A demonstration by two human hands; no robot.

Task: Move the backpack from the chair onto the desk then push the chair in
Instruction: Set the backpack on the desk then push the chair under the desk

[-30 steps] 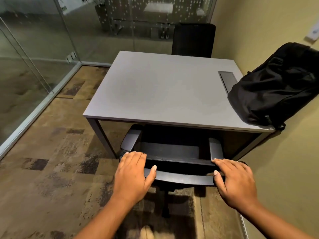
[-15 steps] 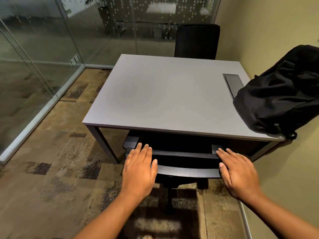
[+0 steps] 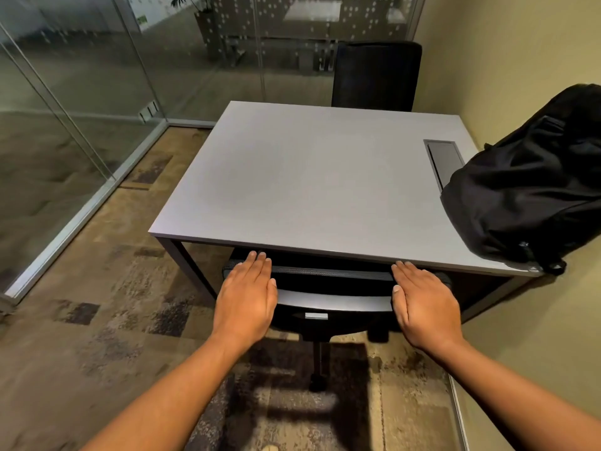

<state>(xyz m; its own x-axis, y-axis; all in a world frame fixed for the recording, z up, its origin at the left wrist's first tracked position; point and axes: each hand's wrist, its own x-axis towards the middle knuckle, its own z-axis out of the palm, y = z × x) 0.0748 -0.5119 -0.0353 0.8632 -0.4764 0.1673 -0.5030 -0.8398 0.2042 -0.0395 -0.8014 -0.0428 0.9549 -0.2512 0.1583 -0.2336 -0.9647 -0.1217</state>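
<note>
A black backpack [image 3: 527, 193] lies on the right end of the grey desk [image 3: 312, 177], leaning against the yellow wall. The black office chair [image 3: 331, 297] stands tucked under the desk's near edge; only the top of its backrest and its base pole show. My left hand [image 3: 247, 297] rests flat on the left part of the backrest top, fingers together and stretched forward. My right hand [image 3: 422, 304] lies flat on the right part in the same way. Neither hand wraps around anything.
A second black chair [image 3: 377, 76] stands at the desk's far side. Glass walls [image 3: 74, 102] close the room on the left and back, a yellow wall [image 3: 520, 53] on the right. A cable hatch [image 3: 444, 157] sits in the desk top. Patterned carpet [image 3: 107, 307] covers the floor.
The chair has slid forward under the desk; its armrests and seat are now hidden. Both hands moved forward with the backrest and flattened on it.
</note>
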